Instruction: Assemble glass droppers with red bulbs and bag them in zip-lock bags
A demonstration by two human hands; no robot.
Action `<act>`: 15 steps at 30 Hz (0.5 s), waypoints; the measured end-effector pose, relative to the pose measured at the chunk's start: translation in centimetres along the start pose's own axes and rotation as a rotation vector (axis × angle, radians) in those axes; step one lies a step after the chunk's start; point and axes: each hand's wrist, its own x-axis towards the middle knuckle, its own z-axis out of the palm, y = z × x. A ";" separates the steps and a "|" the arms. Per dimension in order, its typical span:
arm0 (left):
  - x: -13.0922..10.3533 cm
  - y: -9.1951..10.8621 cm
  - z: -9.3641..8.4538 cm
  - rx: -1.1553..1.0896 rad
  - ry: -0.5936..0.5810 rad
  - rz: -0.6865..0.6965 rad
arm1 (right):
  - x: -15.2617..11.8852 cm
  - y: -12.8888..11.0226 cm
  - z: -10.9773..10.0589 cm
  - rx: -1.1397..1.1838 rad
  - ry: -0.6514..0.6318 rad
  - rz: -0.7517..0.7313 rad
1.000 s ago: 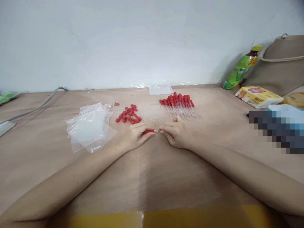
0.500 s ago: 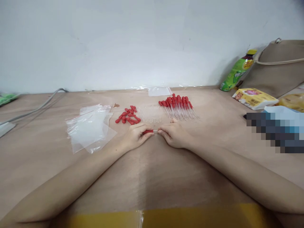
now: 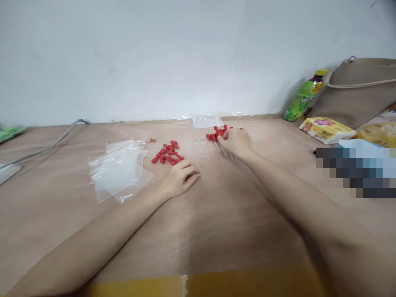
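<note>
The right hand (image 3: 237, 143) has moved from the left hand (image 3: 182, 178), whose fingers curl loosely apart, to red-bulbed clear slender droppers (image 3: 213, 137) lying farther back, apparently placing one (grip unclear); release seems needed next.

At 12 o'clock I face 1 pale wall (image 3: 173, 57), plain but for faint scuffs near 10 o'clock and 1 dark streak (image 3: 373, 4) at 2 o'clock. Its foot meets the back edge of my brown table (image 3: 46, 198), which spreads from 9 to 3 o'clock. Cool, soft light lies over the wall, while a broad shadow (image 3: 235, 243) dims my tabletop toward 5 o'clock. At 6 o'clock runs a blurred yellow band (image 3: 247, 282), perhaps tape, split by 1 pale vertical line (image 3: 184, 285).
</note>
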 end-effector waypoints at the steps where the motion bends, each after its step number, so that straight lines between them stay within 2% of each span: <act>1: 0.0 0.0 0.0 0.002 0.002 0.007 | 0.3 -0.1 0.5 -0.006 0.011 0.023; 7: 0.1 0.1 -0.1 0.007 0.021 0.030 | 0.2 -0.3 2.2 -0.052 0.031 0.029; 11: 0.0 0.2 0.0 0.013 0.012 -0.014 | -0.2 -0.6 2.2 -0.084 -0.011 0.030; 15: 0.2 0.4 -0.2 0.074 0.076 -0.043 | -1.1 -1.7 1.9 -0.087 -0.023 -0.064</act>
